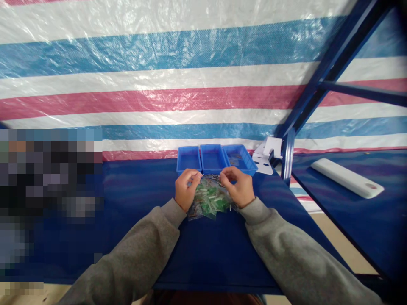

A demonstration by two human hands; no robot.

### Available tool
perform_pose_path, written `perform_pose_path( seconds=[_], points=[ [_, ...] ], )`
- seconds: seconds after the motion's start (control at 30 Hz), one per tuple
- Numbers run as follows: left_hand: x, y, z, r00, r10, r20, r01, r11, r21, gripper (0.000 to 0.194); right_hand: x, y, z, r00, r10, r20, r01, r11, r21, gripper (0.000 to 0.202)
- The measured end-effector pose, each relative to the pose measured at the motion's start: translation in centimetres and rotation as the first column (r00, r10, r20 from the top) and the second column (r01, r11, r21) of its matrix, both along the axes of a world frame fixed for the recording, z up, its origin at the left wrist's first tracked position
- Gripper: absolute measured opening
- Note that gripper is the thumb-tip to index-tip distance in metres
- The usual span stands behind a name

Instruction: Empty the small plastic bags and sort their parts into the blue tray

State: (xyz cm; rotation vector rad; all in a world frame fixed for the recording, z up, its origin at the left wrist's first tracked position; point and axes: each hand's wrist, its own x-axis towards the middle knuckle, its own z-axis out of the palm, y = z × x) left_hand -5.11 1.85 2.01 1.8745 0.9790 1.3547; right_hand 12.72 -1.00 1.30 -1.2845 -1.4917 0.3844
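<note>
My left hand [185,189] and my right hand [240,187] face each other over a pile of clear plastic bags [210,202] on the blue table. Green and white pieces show through the plastic. Thumb and fingers are pinched together on both hands. Between the fingertips runs a thin dark and shiny strip, too small to name; whether it is a bag edge or small parts I cannot tell. Just beyond the hands, three blue trays stand side by side: a left tray [188,149], a middle tray [211,147] and a right tray [254,166] with small bits inside.
White cut-out sheets [264,165] lean by a blue metal post [288,156] right of the trays. A long white object [348,178] lies on a second blue surface across a gap. Striped plastic sheeting [152,99] hangs behind the table [136,190]. The left side is pixelated.
</note>
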Motion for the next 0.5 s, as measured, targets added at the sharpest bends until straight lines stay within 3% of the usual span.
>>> perform_pose_path(
  seconds=[0.1, 0.2, 0.33, 0.5],
  points=[
    [0.1, -0.2, 0.3, 0.998, -0.020, -0.053, 0.024, 0.996, 0.081, 0.018, -0.6, -0.4, 0.5, 0.930, 0.154, -0.333, -0.183, 0.982, -0.055, 0.024],
    [0.2, -0.3, 0.3, 0.992, -0.056, -0.114, 0.072, 0.987, 0.144, 0.021, -1.1, -0.5, 0.8, 0.839, 0.239, -0.488, -0.309, 0.949, -0.067, 0.028],
    [0.1, -0.3, 0.2, 0.983, -0.041, -0.179, 0.075, 0.979, 0.190, 0.016, -1.5, -0.4, 0.6, 0.827, 0.271, -0.492, -0.329, 0.944, -0.035, 0.028],
    [-0.1, -0.3, 0.2, 0.981, 0.085, -0.177, -0.047, 0.978, 0.204, 0.017, -1.3, -0.5, 0.1, 0.946, 0.184, -0.269, -0.207, 0.976, -0.062, 0.025]
  ],
)
